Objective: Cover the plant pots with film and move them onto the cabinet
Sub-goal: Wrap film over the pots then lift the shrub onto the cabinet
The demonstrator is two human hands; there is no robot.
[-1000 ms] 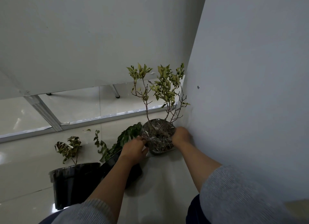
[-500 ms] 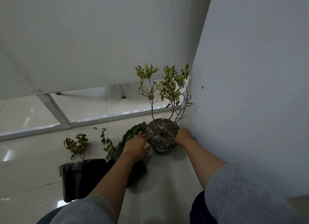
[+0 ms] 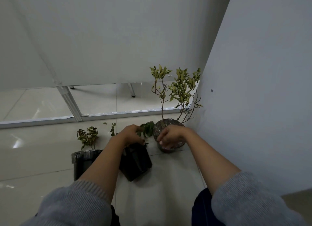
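left hand (image 3: 130, 134) fingers clamped on middle pot (image 3: 135, 163) rim; right hand (image 3: 170, 138) fingers curled loosely over film-covered pot (image 3: 168, 126).

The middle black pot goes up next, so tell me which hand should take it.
Left. The left hand already rests at the rim of the middle black pot, among its leaves. The right hand is on the film-covered pot by the wall and would probably have to cross over.
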